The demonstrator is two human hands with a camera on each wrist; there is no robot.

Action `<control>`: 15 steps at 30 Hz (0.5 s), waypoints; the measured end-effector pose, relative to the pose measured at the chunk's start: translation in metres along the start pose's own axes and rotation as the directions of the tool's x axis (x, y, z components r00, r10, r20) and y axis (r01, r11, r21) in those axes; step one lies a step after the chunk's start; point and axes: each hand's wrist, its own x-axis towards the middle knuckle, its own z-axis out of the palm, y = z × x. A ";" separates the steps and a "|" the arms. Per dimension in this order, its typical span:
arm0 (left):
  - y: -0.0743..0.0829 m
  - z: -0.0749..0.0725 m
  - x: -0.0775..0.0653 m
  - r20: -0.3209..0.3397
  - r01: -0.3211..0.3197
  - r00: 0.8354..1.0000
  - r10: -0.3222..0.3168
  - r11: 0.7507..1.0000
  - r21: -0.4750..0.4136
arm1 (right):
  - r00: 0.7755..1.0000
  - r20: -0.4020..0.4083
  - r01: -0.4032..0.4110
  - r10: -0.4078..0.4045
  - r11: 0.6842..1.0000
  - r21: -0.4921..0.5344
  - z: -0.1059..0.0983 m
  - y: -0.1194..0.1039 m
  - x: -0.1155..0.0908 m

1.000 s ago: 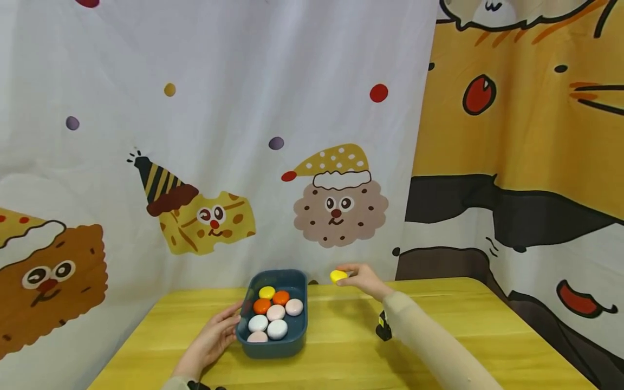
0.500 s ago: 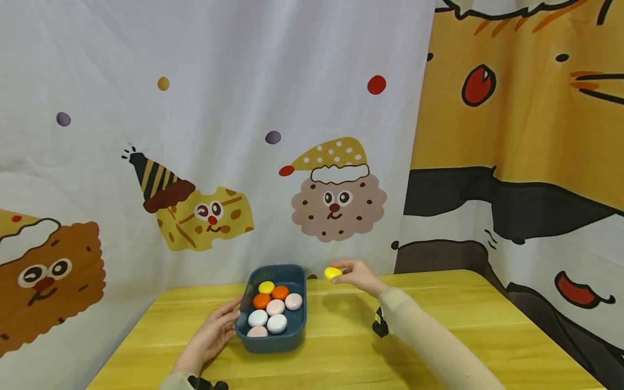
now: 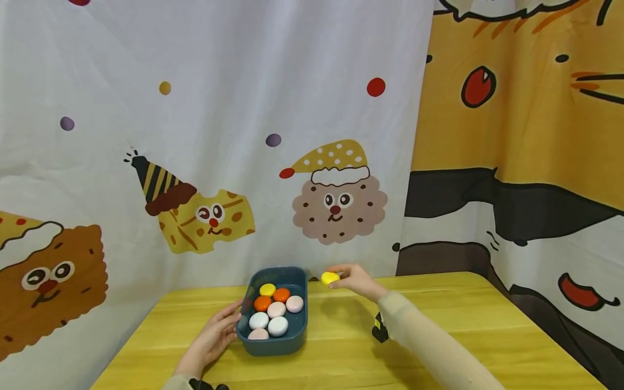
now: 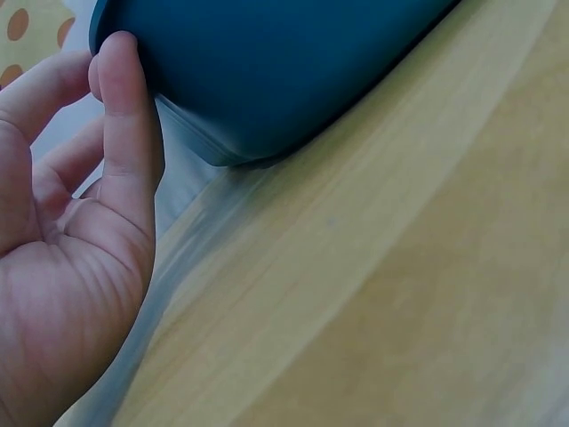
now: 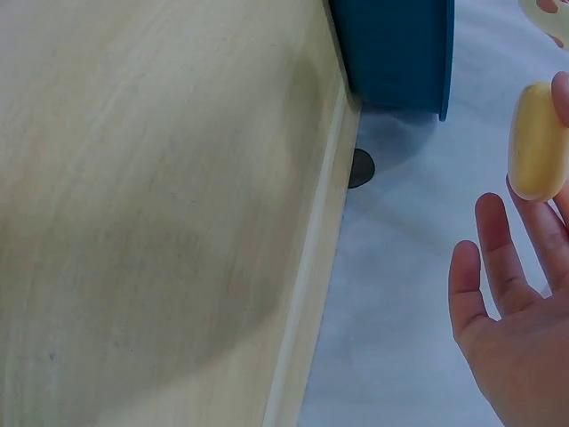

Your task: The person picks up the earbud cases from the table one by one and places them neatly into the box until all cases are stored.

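Note:
A dark teal plastic bin point(image 3: 273, 348) stands on the table, holding several smooth, rounded pebble-like pieces in white point(image 3: 278, 326), pale pink point(image 3: 276, 309), orange point(image 3: 262, 303) and yellow point(image 3: 267, 290). At its left side, my left hand point(image 3: 214, 338) touches the wall near the rim, fingers fairly straight. The left wrist view shows the thumb point(image 4: 124, 107) against the bin's edge. Right of the bin, my right hand point(image 3: 357, 280) pinches another yellow rounded piece point(image 3: 330, 278) above the table's far part. In the right wrist view, that yellow piece point(image 5: 533, 147) looks thick and oval, partly cut off by the frame.
The yellow wood-grain table point(image 3: 341, 352) ends at a far edge just behind the bin. A white curtain point(image 3: 219, 108) with cartoon prints hangs behind it, and an orange cartoon panel point(image 3: 521, 124) hangs to the right.
My right hand has moved slightly left toward the bin with the yellow piece in its fingers. The left hand has stayed at the bin's side. The head view has shifted a little.

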 end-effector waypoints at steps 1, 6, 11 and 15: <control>0.000 0.000 -0.001 -0.001 -0.005 1.000 0.005 1.000 -0.001 | 1.000 0.003 -0.003 0.003 1.000 -0.004 0.001 0.000 0.001; 0.000 -0.001 -0.001 -0.005 -0.024 1.000 0.024 1.000 -0.009 | 1.000 0.001 -0.008 0.008 1.000 -0.020 0.001 -0.003 0.003; 0.001 -0.001 -0.001 -0.031 -0.008 0.999 0.008 1.000 -0.009 | 1.000 0.017 -0.012 0.012 1.000 0.002 0.000 -0.005 0.003; 0.001 0.000 -0.002 -0.025 0.007 1.000 -0.007 1.000 0.000 | 1.000 0.019 -0.006 0.006 1.000 -0.010 0.001 -0.005 0.002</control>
